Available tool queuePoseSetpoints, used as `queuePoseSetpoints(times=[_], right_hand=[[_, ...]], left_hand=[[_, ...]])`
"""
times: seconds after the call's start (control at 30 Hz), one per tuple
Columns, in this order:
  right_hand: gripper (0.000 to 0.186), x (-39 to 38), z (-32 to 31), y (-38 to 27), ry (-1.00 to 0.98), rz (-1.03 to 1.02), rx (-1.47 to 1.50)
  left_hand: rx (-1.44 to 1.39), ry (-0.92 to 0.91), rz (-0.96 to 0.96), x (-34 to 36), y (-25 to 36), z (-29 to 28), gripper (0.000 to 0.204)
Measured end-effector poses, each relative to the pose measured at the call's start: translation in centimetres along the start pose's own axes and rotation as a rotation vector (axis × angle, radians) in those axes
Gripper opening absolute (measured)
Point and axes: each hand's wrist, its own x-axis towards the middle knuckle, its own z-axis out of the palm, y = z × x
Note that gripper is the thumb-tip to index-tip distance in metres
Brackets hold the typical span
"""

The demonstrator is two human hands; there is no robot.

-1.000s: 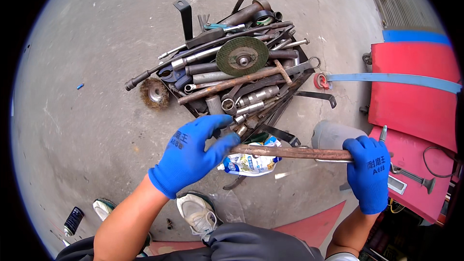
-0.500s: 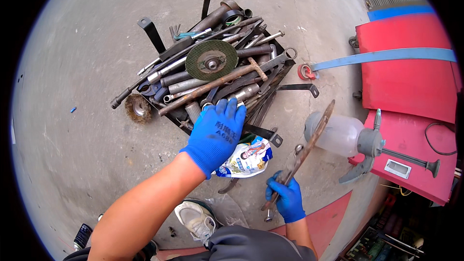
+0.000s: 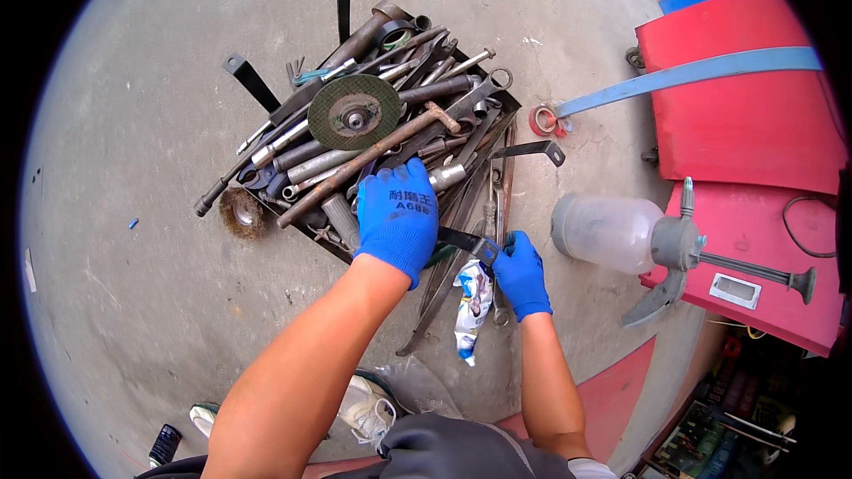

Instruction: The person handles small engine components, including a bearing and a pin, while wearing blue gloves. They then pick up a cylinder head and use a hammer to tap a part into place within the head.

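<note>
A black metal tray point(image 3: 312, 239) holds a pile of pipes, wrenches, sockets and a green grinding disc point(image 3: 330, 115); a long rusty T-bar point(image 3: 335, 179) lies across it. My left hand point(image 3: 395, 217), in a blue glove, has its fingers curled into the front of the pile, on something hidden. My right hand point(image 3: 522, 275), also gloved, grips an upright rusty bar point(image 3: 507, 195) and steel wrenches point(image 3: 500, 213) at the tray's right front, beside a black bracket point(image 3: 475, 244). A crumpled white pouch point(image 3: 470, 310) hangs just left of it.
A wire wheel point(image 3: 238, 213) lies left of the pile. On the right are a pump sprayer point(image 3: 612, 235), red metal panels point(image 3: 737, 129), a pale blue strip point(image 3: 683, 80) and a red tape roll point(image 3: 540, 120). A spray can point(image 3: 165, 445) and my shoes are low in view.
My right hand swung the rusty bar from level to upright and moved it leftward against the tray. My left hand left the bar and went onto the pile. The white pouch narrowed, now hanging vertically.
</note>
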Motion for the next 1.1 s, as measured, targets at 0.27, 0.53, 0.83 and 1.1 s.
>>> queuePoseSetpoints(times=[0.27,0.53,0.83,1.1], right_hand=[[0.048,-6.5,0.3,-2.1,0.235,-0.192,-0.01],[0.088,-14.3,5.8,0.8,0.138,-0.446,-0.408],[0.044,-11.4,-7.0,-1.2,0.121,-0.021,0.898],[0.039,-6.3,-7.0,-15.8,-0.168,-0.38,1.136]], left_hand=[[-0.159,0.067,0.147,-0.3,-2.0,-0.1,0.043],[-0.214,-0.058,0.225,0.5,-2.0,-1.0,0.04],[-0.177,0.218,0.377,-5.2,-3.3,0.1,0.06],[-1.428,-0.099,-0.074,-11.2,-8.4,-8.1,0.057]])
